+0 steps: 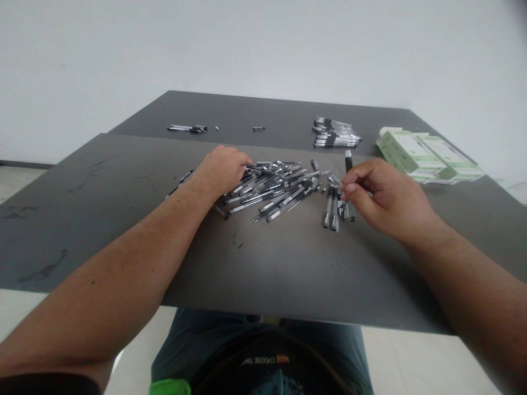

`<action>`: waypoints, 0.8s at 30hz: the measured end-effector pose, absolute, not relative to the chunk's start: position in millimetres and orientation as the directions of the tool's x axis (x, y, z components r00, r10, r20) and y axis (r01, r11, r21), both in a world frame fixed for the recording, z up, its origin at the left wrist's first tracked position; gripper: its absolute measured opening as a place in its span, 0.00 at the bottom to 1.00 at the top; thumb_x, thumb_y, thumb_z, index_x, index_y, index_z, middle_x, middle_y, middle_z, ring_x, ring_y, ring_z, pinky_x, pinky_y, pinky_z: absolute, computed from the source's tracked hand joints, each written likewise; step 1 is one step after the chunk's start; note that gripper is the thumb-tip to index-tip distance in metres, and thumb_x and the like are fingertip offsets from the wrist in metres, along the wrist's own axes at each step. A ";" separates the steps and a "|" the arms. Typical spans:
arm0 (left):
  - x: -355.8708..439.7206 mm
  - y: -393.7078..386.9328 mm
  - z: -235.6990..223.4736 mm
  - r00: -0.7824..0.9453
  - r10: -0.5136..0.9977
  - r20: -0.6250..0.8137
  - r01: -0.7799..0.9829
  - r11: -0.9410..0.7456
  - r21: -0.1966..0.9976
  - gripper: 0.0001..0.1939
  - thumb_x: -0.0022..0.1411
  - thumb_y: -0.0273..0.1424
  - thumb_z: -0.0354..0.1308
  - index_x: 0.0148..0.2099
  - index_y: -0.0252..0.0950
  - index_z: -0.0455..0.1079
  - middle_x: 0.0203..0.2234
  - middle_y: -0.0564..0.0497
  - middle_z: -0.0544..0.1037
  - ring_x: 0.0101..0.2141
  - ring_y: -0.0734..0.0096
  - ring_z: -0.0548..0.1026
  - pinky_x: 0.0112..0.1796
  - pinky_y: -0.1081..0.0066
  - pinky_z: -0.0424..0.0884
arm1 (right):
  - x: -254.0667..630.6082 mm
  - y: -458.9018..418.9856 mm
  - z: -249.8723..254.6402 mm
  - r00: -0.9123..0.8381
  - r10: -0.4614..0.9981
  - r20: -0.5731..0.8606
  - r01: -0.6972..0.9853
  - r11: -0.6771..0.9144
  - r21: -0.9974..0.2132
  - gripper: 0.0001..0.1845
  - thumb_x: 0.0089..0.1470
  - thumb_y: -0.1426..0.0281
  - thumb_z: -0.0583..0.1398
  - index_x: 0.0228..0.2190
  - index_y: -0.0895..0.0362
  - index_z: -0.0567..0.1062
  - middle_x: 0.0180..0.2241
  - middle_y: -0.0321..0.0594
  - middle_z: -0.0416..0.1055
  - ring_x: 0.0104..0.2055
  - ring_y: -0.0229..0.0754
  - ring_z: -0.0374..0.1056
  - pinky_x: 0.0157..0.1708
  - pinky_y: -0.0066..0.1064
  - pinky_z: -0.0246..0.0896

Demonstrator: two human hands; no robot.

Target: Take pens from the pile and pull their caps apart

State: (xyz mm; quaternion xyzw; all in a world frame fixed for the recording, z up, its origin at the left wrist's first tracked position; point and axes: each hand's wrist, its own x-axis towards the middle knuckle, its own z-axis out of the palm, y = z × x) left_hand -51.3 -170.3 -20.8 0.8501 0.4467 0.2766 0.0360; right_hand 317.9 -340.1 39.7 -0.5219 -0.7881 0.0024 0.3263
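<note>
My left hand (224, 169) reaches to the left side of a loose pile of clear and black pens (280, 189). Its fingers are curled down at the pens, and what they grip is hidden. To the right of the pile, my right hand (381, 195) is closed in a pinch, with thumb and forefinger on a pen (348, 159) whose dark upper part sticks up past the fingers. Below that hand, several pens (330, 211) lie side by side, partly covered by the fingers. Small loose pen parts (324, 190) are scattered between the pile and these pens.
Two dark tables meet edge to edge. On the far table (230, 107) are a few pens (187, 128), a short pen piece (259, 128) and a neat stack of pens (335, 133). Green and white boxes (428, 156) stand at the right. A white wall rises behind.
</note>
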 end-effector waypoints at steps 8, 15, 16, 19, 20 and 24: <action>-44.1 -183.8 4.7 0.520 0.827 0.213 0.844 -0.535 0.016 0.19 0.76 0.30 0.55 0.55 0.39 0.88 0.51 0.42 0.89 0.53 0.53 0.84 0.59 0.56 0.78 | 318.3 -338.8 36.3 -0.264 0.798 0.542 0.815 0.485 -0.316 0.03 0.66 0.65 0.64 0.41 0.49 0.79 0.35 0.40 0.83 0.34 0.49 0.78 0.36 0.39 0.71; -45.9 -182.0 5.0 0.544 0.819 0.184 0.836 -0.548 -0.031 0.21 0.77 0.29 0.53 0.58 0.40 0.87 0.51 0.41 0.89 0.53 0.50 0.85 0.59 0.54 0.78 | 319.3 -338.6 35.7 -0.296 0.768 0.568 0.801 0.523 -0.290 0.04 0.66 0.67 0.65 0.42 0.51 0.80 0.35 0.39 0.83 0.33 0.48 0.78 0.35 0.38 0.69; -46.6 -181.5 4.7 0.549 0.815 0.186 0.832 -0.554 -0.032 0.22 0.77 0.29 0.52 0.58 0.40 0.87 0.51 0.41 0.89 0.53 0.50 0.85 0.59 0.54 0.77 | 319.4 -338.6 35.7 -0.298 0.769 0.566 0.801 0.523 -0.289 0.04 0.66 0.66 0.65 0.42 0.51 0.80 0.35 0.39 0.83 0.33 0.48 0.78 0.35 0.38 0.69; -48.4 -180.7 4.7 0.558 0.807 0.193 0.825 -0.565 -0.024 0.22 0.77 0.29 0.52 0.58 0.40 0.87 0.51 0.41 0.89 0.53 0.51 0.85 0.59 0.54 0.77 | 319.2 -338.9 35.8 -0.298 0.766 0.569 0.802 0.525 -0.285 0.04 0.66 0.67 0.65 0.42 0.50 0.80 0.36 0.39 0.84 0.33 0.48 0.78 0.35 0.38 0.70; -48.9 -180.8 4.8 0.562 0.804 0.193 0.822 -0.569 -0.023 0.21 0.77 0.29 0.52 0.58 0.40 0.86 0.51 0.41 0.89 0.53 0.51 0.84 0.59 0.55 0.77 | 319.0 -339.1 36.1 -0.301 0.763 0.572 0.802 0.528 -0.281 0.04 0.66 0.67 0.65 0.42 0.50 0.80 0.36 0.39 0.84 0.33 0.47 0.79 0.35 0.38 0.70; -51.1 -181.8 5.0 0.588 0.782 0.205 0.802 -0.598 -0.019 0.21 0.76 0.30 0.52 0.58 0.40 0.86 0.50 0.41 0.89 0.54 0.50 0.83 0.60 0.54 0.76 | 318.1 -339.7 38.0 -0.327 0.758 0.565 0.796 0.543 -0.268 0.03 0.67 0.68 0.64 0.42 0.50 0.79 0.35 0.39 0.84 0.32 0.47 0.79 0.34 0.37 0.70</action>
